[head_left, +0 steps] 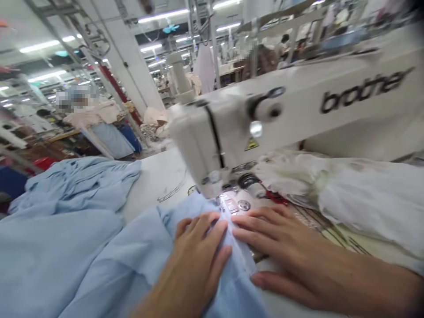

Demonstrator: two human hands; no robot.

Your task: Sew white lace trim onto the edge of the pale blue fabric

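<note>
Light blue fabric [132,247] lies across the machine bed and runs under the head of a white sewing machine [198,145]. My left hand [195,251] rests on top of this fabric just in front of the needle area, fingers bent and thumb apart. Beside it, my right hand [281,243] lies with its fingers stretched out, their tips touching the fabric's folded edge. The presser foot [222,205] sits over the fabric close ahead of my fingertips; the needle itself is too blurred to make out.
A heap of blue fabric [82,181] lies at the left. White sheer cloth [371,194] is bunched under the machine arm, near a red-handled tool [276,197]. Behind stand a pillar [129,57], work tables with garments, and other people.
</note>
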